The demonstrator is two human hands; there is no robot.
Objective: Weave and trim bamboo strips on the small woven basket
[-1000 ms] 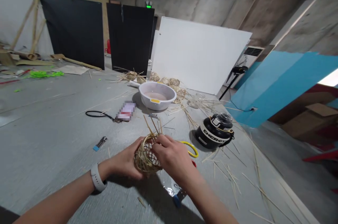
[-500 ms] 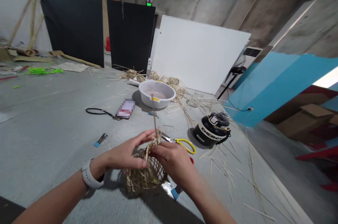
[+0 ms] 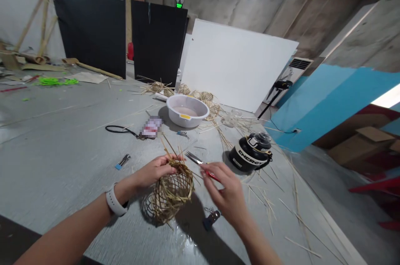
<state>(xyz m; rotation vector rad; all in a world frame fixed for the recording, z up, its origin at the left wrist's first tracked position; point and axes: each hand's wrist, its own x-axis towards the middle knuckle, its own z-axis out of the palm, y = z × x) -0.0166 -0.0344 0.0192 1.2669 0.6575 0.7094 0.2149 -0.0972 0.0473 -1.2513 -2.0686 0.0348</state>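
My left hand (image 3: 159, 170), with a pale watch band at its wrist, pinches the upper rim of a small woven bamboo basket (image 3: 172, 192). The basket lies tilted on the grey surface, its loose strip ends poking up beyond the fingers. To the right, my right hand (image 3: 223, 186) is closed around the red handle of a pair of scissors (image 3: 194, 158). Their metal blades point away to the upper left, near the rim; the hand covers most of the handles. Below that hand sits a dark blue clip (image 3: 211, 220).
A white basin (image 3: 187, 121) holding water stands ahead, with several woven pieces behind it. A black jug (image 3: 251, 152) is at the right among scattered bamboo strips. A phone (image 3: 151, 127) with a strap and a blue-ended clip (image 3: 122, 161) lie to the left.
My right hand has left the basket rim, moved right and taken hold of the scissors. My left hand has closed on the rim, and the basket has turned, its opening more toward the right.
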